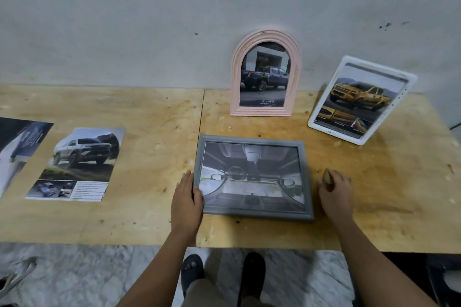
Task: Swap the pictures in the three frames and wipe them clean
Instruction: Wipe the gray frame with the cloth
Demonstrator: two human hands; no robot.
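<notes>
Grey frame (253, 177), flat on the bench (149, 219), seemingly steadied for wiping by the left hand (187, 197), fingers straight; right hand (335, 192) clasps a brown object (327, 177).

Plywood tabletop (149, 112), two sheets butted together. Grey frame (253, 178) flat near the front edge, pink arched frame (265, 75) and tilted white frame (361, 99) standing at the back, and off left, lying flat, a car print (77, 164) beside a dark print (20, 142).
</notes>
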